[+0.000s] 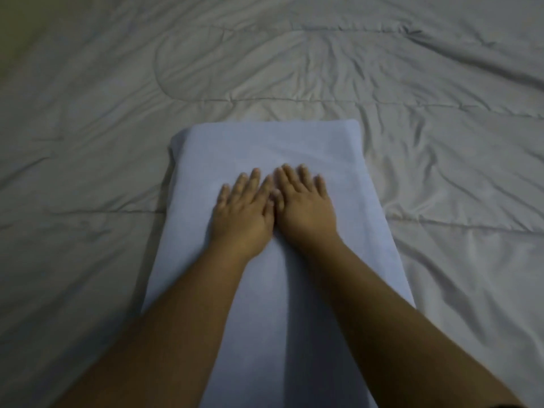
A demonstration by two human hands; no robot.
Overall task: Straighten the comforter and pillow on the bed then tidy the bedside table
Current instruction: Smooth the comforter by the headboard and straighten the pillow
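Note:
A pale blue pillow lies lengthwise on the bed, running from the lower middle of the view toward the centre. My left hand and my right hand rest flat on its top side by side, palms down, fingers spread, index fingers touching. Neither hand grips anything. Around the pillow spreads a light grey quilted comforter, laid out flat with many shallow creases. The bedside table is out of view.
A deeper fold in the comforter runs across the upper right. At the far upper left corner a darker strip shows beyond the bedding; what it is cannot be told.

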